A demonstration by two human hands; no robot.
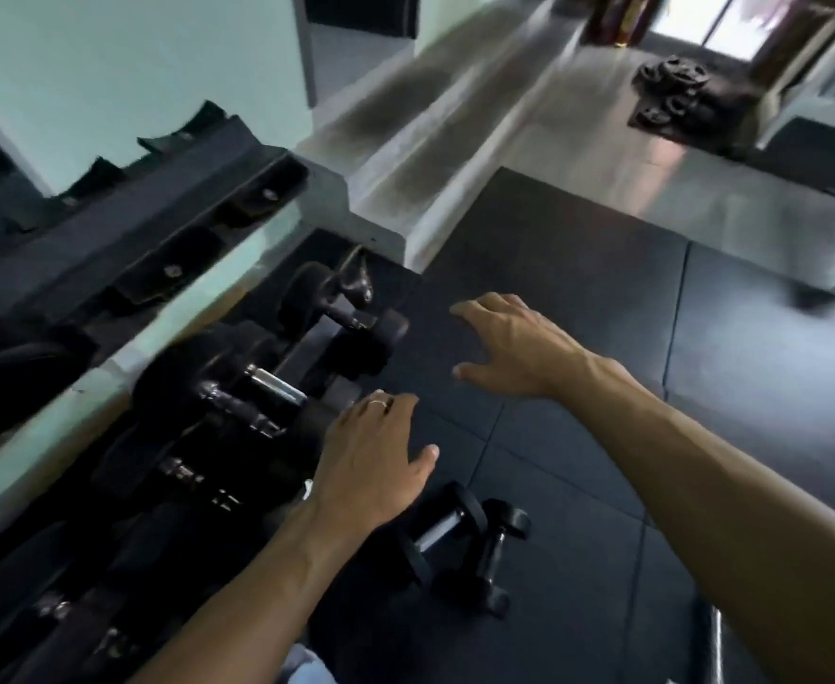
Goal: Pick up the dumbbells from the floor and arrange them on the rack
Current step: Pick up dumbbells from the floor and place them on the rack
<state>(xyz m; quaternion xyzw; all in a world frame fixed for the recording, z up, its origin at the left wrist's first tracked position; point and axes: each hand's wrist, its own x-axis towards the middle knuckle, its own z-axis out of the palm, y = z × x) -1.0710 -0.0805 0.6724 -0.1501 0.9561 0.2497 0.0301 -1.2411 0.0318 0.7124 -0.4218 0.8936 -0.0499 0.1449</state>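
While both hands, left and right, hover spread and empty, two dumbbells lie on the floor beside the rack; a one-sided lift could drop one.

A gym: a dumbbell rack, dumbbells on black rubber floor tiles, stacked weight plates.

the floor is covered in dark rubber tiles with visible seams. two small dumbbells lie on it side by side, touching. the rack stands along the wall at the left, its lower tier holding a row of larger dumbbells. farther off, weight plates lie stacked on a mat.
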